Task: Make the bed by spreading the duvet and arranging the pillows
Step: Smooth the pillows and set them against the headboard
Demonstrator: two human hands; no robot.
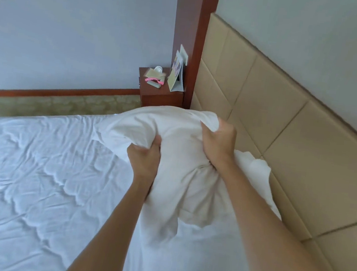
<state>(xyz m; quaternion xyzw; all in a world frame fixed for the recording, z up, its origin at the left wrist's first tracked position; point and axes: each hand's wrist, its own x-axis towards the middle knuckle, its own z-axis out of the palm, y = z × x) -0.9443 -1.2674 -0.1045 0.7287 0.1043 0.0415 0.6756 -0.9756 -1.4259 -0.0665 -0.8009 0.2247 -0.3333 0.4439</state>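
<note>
I observe both hands clamped on a white pillow [172, 139], which is held up off the bed near the headboard end. The left hand [144, 160] grips a bunch of the case fabric at the pillow's lower left, fingers curled tight into the cloth. The right hand [218, 140] is closed on the upper right part, with a fold of the case standing up above the knuckles. The two hands are apart, with the pillow's body between them; loose case fabric hangs down below the grip and meets the sheet.

The white sheet [33, 173] beneath is wrinkled across the mattress. A second white pillow or bedding piece [252, 167] lies just beside the padded beige headboard [286, 126], behind the right forearm; I cannot tell which it is.

Beyond the pillow, a wooden nightstand [160, 94] stands against a wooden post [192, 35]. It carries a pink item [154, 80] and a standing card [175, 76].
</note>
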